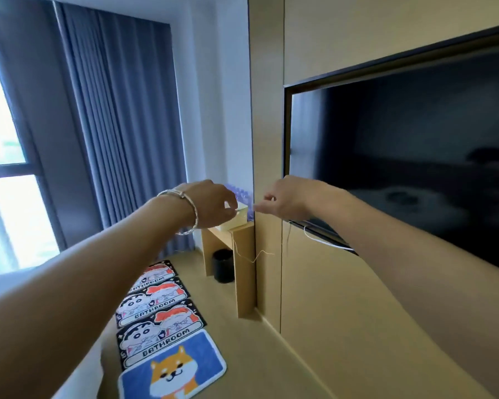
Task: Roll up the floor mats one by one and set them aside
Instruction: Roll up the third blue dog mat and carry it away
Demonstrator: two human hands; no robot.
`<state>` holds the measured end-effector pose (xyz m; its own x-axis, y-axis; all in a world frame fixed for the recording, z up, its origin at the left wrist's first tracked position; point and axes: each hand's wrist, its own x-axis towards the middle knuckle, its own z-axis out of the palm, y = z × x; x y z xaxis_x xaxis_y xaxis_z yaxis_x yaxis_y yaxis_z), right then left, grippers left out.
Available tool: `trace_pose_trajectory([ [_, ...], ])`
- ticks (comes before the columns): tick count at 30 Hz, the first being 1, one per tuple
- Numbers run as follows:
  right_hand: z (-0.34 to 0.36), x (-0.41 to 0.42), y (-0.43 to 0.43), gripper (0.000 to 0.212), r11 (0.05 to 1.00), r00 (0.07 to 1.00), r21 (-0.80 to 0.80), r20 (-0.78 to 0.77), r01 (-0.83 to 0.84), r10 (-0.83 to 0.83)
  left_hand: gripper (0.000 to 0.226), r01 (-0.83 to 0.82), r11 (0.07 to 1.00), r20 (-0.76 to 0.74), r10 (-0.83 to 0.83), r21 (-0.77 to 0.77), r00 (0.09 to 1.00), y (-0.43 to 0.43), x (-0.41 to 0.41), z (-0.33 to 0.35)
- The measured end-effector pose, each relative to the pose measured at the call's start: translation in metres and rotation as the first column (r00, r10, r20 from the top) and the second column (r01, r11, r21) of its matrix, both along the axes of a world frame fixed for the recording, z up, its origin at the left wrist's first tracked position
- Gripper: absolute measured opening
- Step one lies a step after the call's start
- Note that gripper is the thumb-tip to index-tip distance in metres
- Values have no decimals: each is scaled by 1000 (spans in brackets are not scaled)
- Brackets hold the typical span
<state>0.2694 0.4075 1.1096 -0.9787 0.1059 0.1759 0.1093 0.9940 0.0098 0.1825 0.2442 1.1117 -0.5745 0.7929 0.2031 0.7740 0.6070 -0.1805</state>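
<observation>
Several floor mats lie flat in a row on the wooden floor at lower left. Nearest is a blue mat with a dog picture, then black "BATHROOM" cartoon mats. Both arms are stretched out at chest height, far above the mats. My left hand, with bracelets on the wrist, has its fingers curled and pinches a thin pale string. My right hand pinches a thin string too; its strands dangle below the wrist.
A dark wall-mounted TV fills the right. A wooden side table holds a pale box and bottles; a black bin stands beneath. Grey curtains and a window are at left, with a white bed edge at lower left.
</observation>
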Motion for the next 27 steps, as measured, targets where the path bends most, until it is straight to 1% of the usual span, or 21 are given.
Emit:
trace_pose_trajectory([
  [2,-6,-18,-49,43,999,999,-24,32,-39,39,31,-72,997,37,72,-5,997,-59,-14,-9],
  [4,-14,-38,-97,47,995,994,-57,60,-83,87,30,-130,992,78,130,-5,989,-116,-25,-16],
  [6,-21,-61,-143,47,987,985,-81,91,-138,145,28,-186,982,103,182,23,978,-168,-34,-21],
  [10,-25,-103,-231,42,968,963,-71,110,-239,246,26,-300,950,118,288,93,950,-257,-48,-33],
  [13,-29,-129,-298,46,933,927,-81,109,-351,358,28,-401,914,121,392,59,912,-316,-49,-44],
  [16,-42,-152,-356,44,889,879,-102,134,-447,457,29,-521,852,147,510,44,847,-372,-55,-54],
  [18,-52,-166,-386,48,872,859,-97,146,-480,490,29,-589,807,173,574,47,800,-403,-64,-61],
  [21,-65,-189,-419,53,843,823,-77,186,-533,537,28,-649,760,208,630,28,748,-435,-75,-73],
  [24,-72,-213,-439,54,810,783,-58,224,-584,580,29,-682,732,196,669,-4,717,-453,-92,-84],
  [27,-71,-245,-451,54,785,761,-55,212,-617,613,31,-710,702,160,707,-44,689,-459,-120,-84],
])
